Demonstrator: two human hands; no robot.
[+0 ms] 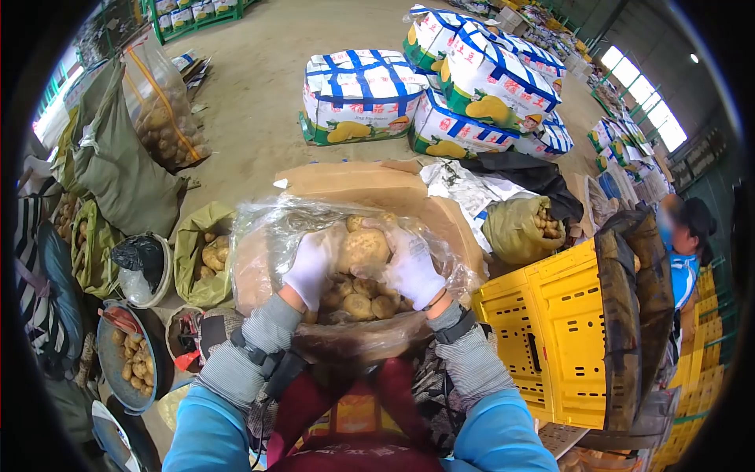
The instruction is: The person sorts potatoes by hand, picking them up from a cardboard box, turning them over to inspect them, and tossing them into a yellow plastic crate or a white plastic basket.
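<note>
A large potato is held up between my two white-gloved hands, over an open cardboard box lined with clear plastic. My left hand closes on the potato's left side, and its fingertips are partly blurred. On the opposite side, my right hand grips the same potato with the fingers curled along its upper edge. Below them, several smaller potatoes lie inside the plastic liner. The box's far cardboard flap is folded outward.
Yellow plastic crates stand close on my right, with a person beyond them. Green sacks and a blue basin of potatoes sit on the left. Printed white-and-blue potato bags are stacked ahead.
</note>
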